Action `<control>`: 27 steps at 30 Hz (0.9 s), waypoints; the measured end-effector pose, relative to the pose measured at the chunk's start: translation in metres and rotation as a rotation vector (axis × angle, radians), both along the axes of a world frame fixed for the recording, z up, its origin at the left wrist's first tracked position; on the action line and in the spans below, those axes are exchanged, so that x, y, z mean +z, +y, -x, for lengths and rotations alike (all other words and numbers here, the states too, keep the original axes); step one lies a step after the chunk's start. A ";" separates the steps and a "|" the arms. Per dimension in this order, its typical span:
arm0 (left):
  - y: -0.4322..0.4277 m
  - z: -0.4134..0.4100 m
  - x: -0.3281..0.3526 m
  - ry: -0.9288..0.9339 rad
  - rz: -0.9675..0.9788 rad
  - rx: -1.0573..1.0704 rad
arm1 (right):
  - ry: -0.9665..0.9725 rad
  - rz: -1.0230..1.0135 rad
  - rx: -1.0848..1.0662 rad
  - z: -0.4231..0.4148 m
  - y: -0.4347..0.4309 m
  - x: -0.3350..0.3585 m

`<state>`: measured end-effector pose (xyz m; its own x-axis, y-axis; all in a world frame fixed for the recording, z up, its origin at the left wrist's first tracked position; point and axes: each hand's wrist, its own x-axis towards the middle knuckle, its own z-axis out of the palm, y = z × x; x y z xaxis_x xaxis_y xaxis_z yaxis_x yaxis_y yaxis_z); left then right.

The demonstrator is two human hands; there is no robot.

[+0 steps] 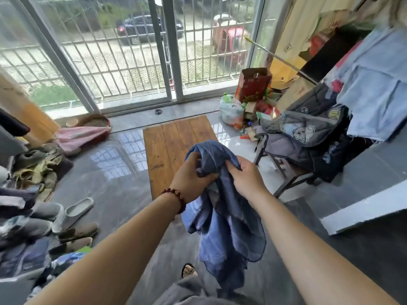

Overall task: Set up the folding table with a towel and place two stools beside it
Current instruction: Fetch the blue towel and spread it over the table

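My left hand (191, 172) and right hand (246, 175) both clutch soft, crumpled blue towel (226, 219), fingers curled into folds; rest hangs limp. Beyond it: rectangular wooden plank table (169, 142) on glossy grey floor (114, 183).

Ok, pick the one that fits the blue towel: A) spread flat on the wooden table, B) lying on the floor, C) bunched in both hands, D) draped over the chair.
C: the left hand and right hand both grip the bunched blue towel, which hangs in front of the wooden table.
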<state>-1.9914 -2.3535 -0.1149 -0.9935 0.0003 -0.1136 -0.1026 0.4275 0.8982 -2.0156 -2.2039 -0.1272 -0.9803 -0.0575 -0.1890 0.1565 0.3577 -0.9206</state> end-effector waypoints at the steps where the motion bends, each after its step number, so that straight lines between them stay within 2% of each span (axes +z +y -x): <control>1: -0.009 0.015 0.001 0.006 -0.002 -0.002 | 0.005 0.007 -0.010 0.012 -0.008 0.001; 12: -0.066 0.118 0.009 0.110 0.065 0.075 | 0.049 0.112 0.027 0.129 -0.074 0.009; 18: -0.093 0.184 0.012 0.161 0.079 0.198 | 0.081 0.127 0.087 0.207 -0.099 0.014; 27: -0.119 0.301 0.007 0.080 0.242 0.453 | -0.023 0.105 0.167 0.334 -0.115 -0.002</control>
